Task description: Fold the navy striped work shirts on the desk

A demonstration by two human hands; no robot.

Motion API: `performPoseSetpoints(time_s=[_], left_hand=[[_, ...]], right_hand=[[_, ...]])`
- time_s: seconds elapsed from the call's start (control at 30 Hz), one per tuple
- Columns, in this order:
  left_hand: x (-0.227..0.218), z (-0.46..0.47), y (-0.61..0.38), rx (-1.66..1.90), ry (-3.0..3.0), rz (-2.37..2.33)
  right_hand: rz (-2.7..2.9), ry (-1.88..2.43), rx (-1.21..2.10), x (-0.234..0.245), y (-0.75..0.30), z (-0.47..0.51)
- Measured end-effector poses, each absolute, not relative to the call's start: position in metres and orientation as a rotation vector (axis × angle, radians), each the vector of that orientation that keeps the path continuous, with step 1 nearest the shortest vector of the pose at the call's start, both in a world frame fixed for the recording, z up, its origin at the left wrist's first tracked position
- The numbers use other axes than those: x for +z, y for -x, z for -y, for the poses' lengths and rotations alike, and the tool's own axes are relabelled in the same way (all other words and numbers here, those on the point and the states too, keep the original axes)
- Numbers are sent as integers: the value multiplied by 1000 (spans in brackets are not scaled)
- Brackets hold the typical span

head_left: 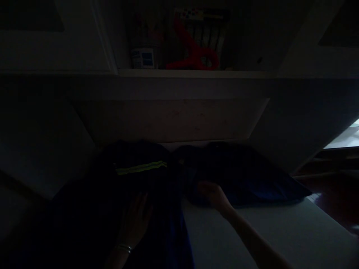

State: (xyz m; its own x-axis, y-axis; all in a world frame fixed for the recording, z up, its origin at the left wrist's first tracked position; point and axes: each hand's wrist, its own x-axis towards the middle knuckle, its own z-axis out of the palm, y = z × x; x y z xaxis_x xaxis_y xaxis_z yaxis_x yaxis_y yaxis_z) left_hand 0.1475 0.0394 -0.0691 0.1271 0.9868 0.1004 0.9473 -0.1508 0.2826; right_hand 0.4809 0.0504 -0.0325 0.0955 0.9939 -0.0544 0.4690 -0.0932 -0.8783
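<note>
Red tool (194,56), perhaps a clamp, labelled container (143,58), pale shelf (196,74)

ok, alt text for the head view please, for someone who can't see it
In dim light, a person's left hand lies over dark cloth with a yellow-green stripe, while the blurred right hand is at more dark cloth on a pale surface. A red tool sits on the shelf above.

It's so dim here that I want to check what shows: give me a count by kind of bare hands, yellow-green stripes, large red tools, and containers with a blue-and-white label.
Bare hands: 2 (left hand, right hand)
Yellow-green stripe: 1
Large red tool: 1
Container with a blue-and-white label: 1
Total: 5
</note>
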Motion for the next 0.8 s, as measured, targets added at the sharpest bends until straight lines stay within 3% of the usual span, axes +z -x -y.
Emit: performPoseSetpoints(time_s=[0.17,0.43,0.63,0.8], left_hand=[[-79,-43,-156,84,-2344,-1961],[-91,-55,-140,-161,-2411,-1949],[-74,-74,-135,-180,-2341,-2038],[-78,-80,-130,-223,-2418,-1983]], right_hand=[[1395,1950,573,-25,-557,-158],[1332,2224,541,-62,-587,-210],[1240,2096,474,-68,-583,-176],[1124,1841,537,-68,-604,-37]])
